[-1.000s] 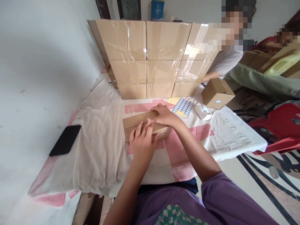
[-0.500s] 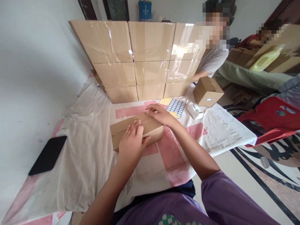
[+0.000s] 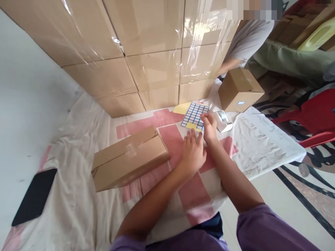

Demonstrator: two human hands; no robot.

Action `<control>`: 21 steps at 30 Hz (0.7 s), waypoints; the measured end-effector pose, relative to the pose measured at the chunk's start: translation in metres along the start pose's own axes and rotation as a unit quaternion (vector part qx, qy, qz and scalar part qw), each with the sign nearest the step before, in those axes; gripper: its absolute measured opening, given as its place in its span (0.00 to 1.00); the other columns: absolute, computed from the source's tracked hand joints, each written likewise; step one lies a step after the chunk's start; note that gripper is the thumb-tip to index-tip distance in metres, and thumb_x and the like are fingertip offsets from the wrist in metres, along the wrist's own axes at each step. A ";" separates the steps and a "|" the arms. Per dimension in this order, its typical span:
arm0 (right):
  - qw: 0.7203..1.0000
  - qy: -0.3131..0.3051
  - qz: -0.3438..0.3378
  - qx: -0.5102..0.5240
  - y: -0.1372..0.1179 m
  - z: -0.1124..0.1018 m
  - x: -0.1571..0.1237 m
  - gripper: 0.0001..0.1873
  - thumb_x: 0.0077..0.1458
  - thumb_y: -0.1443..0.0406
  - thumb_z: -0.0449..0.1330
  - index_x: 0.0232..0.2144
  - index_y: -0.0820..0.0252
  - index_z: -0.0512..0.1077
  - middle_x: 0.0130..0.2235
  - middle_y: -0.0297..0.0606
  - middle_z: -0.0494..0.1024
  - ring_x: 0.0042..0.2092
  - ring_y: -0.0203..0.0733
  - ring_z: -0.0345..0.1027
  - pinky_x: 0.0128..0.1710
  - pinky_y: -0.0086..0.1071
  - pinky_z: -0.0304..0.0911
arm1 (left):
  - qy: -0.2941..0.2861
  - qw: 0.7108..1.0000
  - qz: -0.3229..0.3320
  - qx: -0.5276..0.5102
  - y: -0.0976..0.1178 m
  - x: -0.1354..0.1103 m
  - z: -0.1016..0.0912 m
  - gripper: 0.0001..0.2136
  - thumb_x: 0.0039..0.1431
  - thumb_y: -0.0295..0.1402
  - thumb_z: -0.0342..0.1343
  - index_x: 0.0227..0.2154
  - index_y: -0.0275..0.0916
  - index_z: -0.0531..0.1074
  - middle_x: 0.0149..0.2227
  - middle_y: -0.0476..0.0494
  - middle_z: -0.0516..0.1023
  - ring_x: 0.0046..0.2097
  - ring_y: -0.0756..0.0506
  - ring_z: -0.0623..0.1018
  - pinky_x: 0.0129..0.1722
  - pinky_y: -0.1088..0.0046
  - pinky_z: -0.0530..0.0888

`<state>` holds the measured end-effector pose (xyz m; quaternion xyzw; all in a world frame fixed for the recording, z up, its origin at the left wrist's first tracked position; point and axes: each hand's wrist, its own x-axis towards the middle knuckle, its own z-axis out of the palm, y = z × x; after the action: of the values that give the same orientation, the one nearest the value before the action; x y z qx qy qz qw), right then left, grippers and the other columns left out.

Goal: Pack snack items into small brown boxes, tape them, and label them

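A sheet of blue-bordered labels [image 3: 195,113] lies on the cloth, partly over a yellow sheet [image 3: 180,108]. The fingers of my left hand [image 3: 194,151] are stretched out at its lower edge. At the right edge of the labels, my right hand [image 3: 210,129] has its fingers drawn together in a pinch; whatever is between the fingertips is too small to tell. To the left of both hands rests a closed cardboard box [image 3: 131,157], with a small piece of clear tape across its top seam. No hand touches this box.
Taped cardboard boxes [image 3: 157,73] are stacked at the back. A white tape dispenser [image 3: 223,122] sits right of my hands, before a small labelled box [image 3: 242,90]. A black phone-like slab [image 3: 35,197] lies far left. Another person's arm [image 3: 230,64] shows behind the stack.
Both hands have left the cardboard box and moved right to the label sheet. The view has tilted down and closer, so the box now appears lower and further left.
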<state>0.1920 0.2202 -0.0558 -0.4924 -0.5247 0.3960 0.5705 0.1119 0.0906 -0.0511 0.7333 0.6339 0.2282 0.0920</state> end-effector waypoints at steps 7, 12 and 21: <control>0.979 0.074 0.076 0.174 0.005 -0.002 -0.003 0.15 0.51 0.55 0.64 0.35 0.52 0.63 0.45 0.35 0.71 0.50 0.43 0.70 0.45 0.39 0.73 | 0.022 0.997 -0.035 -0.058 -0.039 0.046 0.050 0.37 0.60 0.37 0.60 0.69 0.28 0.56 0.72 0.20 0.56 0.74 0.29 0.56 0.72 0.44 0.58; 0.959 -0.029 0.227 0.165 0.007 0.008 -0.003 0.20 0.41 0.56 0.74 0.32 0.56 0.69 0.30 0.31 0.73 0.32 0.38 0.70 0.30 0.32 0.70 | 0.079 0.989 -0.023 -0.121 -0.046 0.041 0.045 0.32 0.62 0.31 0.56 0.67 0.28 0.58 0.71 0.22 0.59 0.75 0.32 0.57 0.71 0.48 0.62; 0.964 -0.118 0.194 0.138 0.009 0.006 -0.011 0.17 0.42 0.60 0.71 0.26 0.54 0.65 0.24 0.26 0.68 0.22 0.33 0.58 0.21 0.28 0.54 | 0.211 0.943 -0.172 -0.194 -0.044 0.043 0.036 0.25 0.61 0.40 0.63 0.59 0.38 0.68 0.66 0.29 0.67 0.66 0.32 0.67 0.65 0.47 0.67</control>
<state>0.1852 0.2124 -0.0669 -0.4508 -0.4232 0.6229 0.4792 0.0930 0.1461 -0.0926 0.5165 0.6986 0.4766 0.1344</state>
